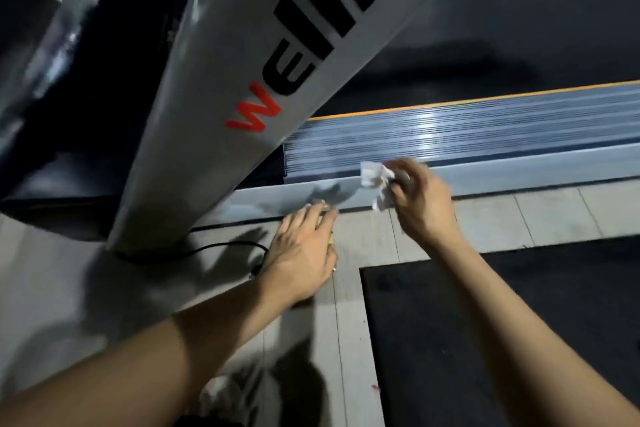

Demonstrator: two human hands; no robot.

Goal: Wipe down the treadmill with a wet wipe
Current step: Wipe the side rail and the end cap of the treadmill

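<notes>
Treadmill (485,139) is running out of frame, its upright's lettering cut off. Right hand (420,199), motion-blurred, is pinching a crumpled white wet wipe (375,180) against the grey side rail (519,168); left hand (304,253) is lying flat, fingers extended, on the floor (346,322).

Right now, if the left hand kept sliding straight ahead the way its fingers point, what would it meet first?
Most likely the treadmill's grey side frame: the left hand lies flat on the floor, fingertips almost at its lower edge. Depth is hard to judge.

Dim, motion-blurred, rail glare, perhaps overhead light
</notes>
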